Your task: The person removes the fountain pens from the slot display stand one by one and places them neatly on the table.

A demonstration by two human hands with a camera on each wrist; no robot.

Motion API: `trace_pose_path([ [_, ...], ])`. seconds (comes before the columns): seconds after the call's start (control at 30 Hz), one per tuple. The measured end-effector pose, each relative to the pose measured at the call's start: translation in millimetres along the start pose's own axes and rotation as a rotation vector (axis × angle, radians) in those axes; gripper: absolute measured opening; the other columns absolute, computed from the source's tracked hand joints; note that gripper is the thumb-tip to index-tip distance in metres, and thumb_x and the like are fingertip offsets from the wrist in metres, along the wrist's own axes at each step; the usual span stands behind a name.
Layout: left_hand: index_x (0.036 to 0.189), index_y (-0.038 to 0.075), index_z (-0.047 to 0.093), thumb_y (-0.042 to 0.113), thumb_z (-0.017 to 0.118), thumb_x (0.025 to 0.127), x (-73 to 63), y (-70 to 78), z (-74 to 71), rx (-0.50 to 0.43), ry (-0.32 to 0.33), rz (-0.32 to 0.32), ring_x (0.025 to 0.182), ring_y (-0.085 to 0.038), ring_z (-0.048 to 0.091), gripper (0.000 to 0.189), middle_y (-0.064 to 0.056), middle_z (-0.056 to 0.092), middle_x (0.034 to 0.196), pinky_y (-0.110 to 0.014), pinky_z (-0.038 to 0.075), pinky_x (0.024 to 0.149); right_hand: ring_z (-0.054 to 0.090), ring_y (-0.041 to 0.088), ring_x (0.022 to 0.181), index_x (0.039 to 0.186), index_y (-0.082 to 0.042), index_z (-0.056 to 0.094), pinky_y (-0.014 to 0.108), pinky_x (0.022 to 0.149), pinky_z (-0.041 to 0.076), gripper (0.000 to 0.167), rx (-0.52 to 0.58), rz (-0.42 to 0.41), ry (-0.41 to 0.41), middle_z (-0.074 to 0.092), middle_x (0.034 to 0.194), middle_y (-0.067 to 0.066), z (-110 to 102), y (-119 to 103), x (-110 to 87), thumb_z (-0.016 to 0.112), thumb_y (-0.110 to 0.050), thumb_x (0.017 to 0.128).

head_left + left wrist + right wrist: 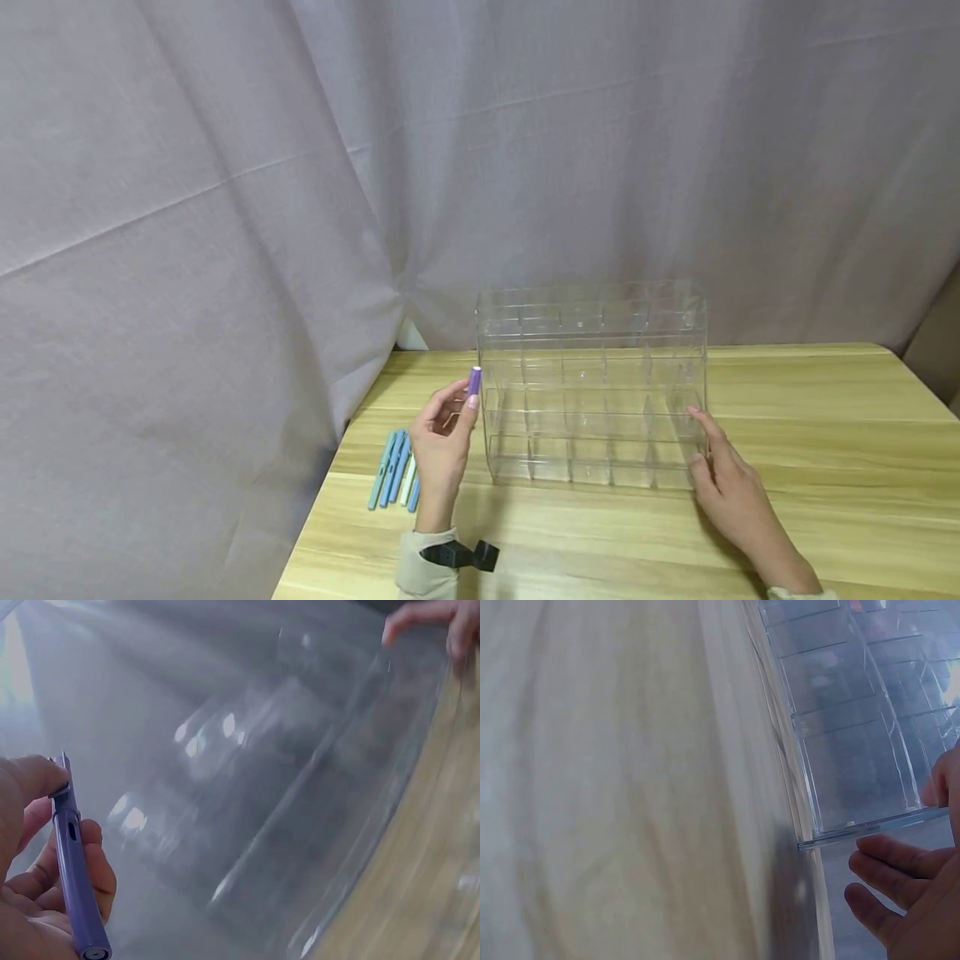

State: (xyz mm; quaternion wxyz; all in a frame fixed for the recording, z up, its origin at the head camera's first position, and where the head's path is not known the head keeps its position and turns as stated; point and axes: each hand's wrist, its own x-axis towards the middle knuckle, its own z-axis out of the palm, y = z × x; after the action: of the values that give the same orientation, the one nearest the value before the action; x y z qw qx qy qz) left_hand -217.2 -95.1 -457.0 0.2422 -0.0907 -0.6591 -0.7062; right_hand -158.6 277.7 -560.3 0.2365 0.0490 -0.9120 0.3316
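My left hand (441,446) holds a capped purple pen (475,381) between thumb and fingers, just beside the left wall of a clear plastic organizer (588,475). In the left wrist view the pen (77,881) is tilted, its clip end up near the thumb and its other end toward the palm. The organizer stands on the table and has stepped rows of small compartments. At its right wall is my right hand (727,492). In the right wrist view that hand (922,900) grips the wall's edge, with fingers on the outer face and another digit across the edge.
Several blue, teal and pale green pens (392,471) lie side by side on the wooden table (600,550), left of my left hand and partly behind it. A grey curtain (600,167) hangs behind the table and along its left side.
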Motion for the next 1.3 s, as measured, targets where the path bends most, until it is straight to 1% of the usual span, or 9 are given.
trace_pose_path([
  [0.13,0.12,0.006,0.079,0.008,0.081,0.095,5.3,-8.3,-37.7,0.068,0.082,-0.013,0.078,-0.003,0.069,0.025,0.009,0.075,0.093,-0.017,0.054,0.066,0.031,0.003,0.054,0.171,-0.024,0.026,0.023,0.044,0.03,0.075,0.003,-0.003,0.013,0.063,0.102,0.022,0.2,-1.0,-0.8,0.051,-0.003,0.104],
  [0.4,0.122,0.006,0.08,0.005,0.078,0.097,17.5,-28.2,-105.0,0.238,0.226,-0.052,0.078,-0.001,0.07,0.025,0.006,0.075,0.094,-0.014,0.055,0.068,0.031,0.004,0.054,0.171,-0.022,0.026,0.025,0.046,0.031,0.073,0.014,0.004,0.007,0.058,0.139,0.034,0.6,-3.1,-2.0,0.05,-0.003,0.104],
  [0.57,0.119,0.007,0.081,0.006,0.078,0.095,28.0,-45.6,-139.2,0.409,0.257,-0.11,0.074,0.004,0.067,0.024,-0.015,0.078,0.098,-0.011,0.053,0.065,0.03,0.003,0.053,0.171,-0.023,0.026,0.025,0.044,0.03,0.073,0.022,0.0,0.011,0.057,0.142,0.033,1.1,-3.0,-2.5,0.05,-0.004,0.104],
  [0.63,0.118,0.007,0.082,0.008,0.079,0.094,30.2,-55.2,-150.8,0.498,0.258,-0.154,0.071,0.007,0.065,0.024,-0.019,0.079,0.1,-0.012,0.052,0.065,0.03,0.003,0.053,0.171,-0.023,0.027,0.025,0.044,0.03,0.073,0.022,0.005,0.011,0.058,0.142,0.033,1.6,-2.8,-3.1,0.05,-0.004,0.104],
  [0.7,0.118,0.008,0.082,0.01,0.079,0.094,30.8,-65.7,-160.6,0.589,0.246,-0.197,0.069,0.01,0.063,0.024,-0.019,0.081,0.101,-0.014,0.05,0.072,0.03,0.004,0.054,0.17,-0.024,0.027,0.025,0.046,0.03,0.073,0.02,0.011,0.011,0.057,0.146,0.034,2.2,-2.7,-3.6,0.051,-0.005,0.104],
  [0.83,0.117,0.009,0.082,0.014,0.079,0.094,29.3,-86.7,-173.2,0.734,0.199,-0.257,0.071,0.007,0.064,0.024,-0.016,0.083,0.103,-0.034,0.045,0.09,0.03,0.005,0.055,0.17,-0.024,0.028,0.026,0.048,0.029,0.072,0.013,0.014,0.017,0.056,0.149,0.036,2.6,-1.9,-3.7,0.051,-0.006,0.104],
  [0.97,0.114,0.009,0.083,0.016,0.08,0.092,24.2,-103.0,-176.7,0.807,0.18,-0.294,0.08,-0.015,0.075,0.023,-0.014,0.084,0.1,-0.049,0.046,0.096,0.029,0.003,0.053,0.17,-0.022,0.028,0.025,0.045,0.03,0.072,0.015,-0.007,0.022,0.058,0.143,0.034,2.4,-0.1,-4.1,0.052,-0.004,0.104],
  [1.13,0.112,0.005,0.083,0.014,0.08,0.093,21.1,-110.1,-175.0,0.857,0.175,-0.302,0.095,-0.039,0.073,0.022,-0.017,0.083,0.096,-0.055,0.048,0.098,0.03,0.003,0.055,0.17,-0.02,0.03,0.025,0.046,0.03,0.072,0.018,-0.005,0.028,0.058,0.144,0.032,2.9,-0.2,-5.6,0.052,-0.003,0.103],
  [1.3,0.112,0.003,0.082,0.014,0.079,0.093,22.4,-109.6,-173.7,0.897,0.159,-0.284,0.095,-0.04,0.073,0.022,-0.018,0.082,0.096,-0.055,0.051,0.096,0.03,0.003,0.056,0.169,-0.021,0.031,0.025,0.048,0.029,0.071,0.013,0.002,0.035,0.06,0.142,0.029,2.3,-0.3,-6.1,0.052,-0.004,0.103],
])
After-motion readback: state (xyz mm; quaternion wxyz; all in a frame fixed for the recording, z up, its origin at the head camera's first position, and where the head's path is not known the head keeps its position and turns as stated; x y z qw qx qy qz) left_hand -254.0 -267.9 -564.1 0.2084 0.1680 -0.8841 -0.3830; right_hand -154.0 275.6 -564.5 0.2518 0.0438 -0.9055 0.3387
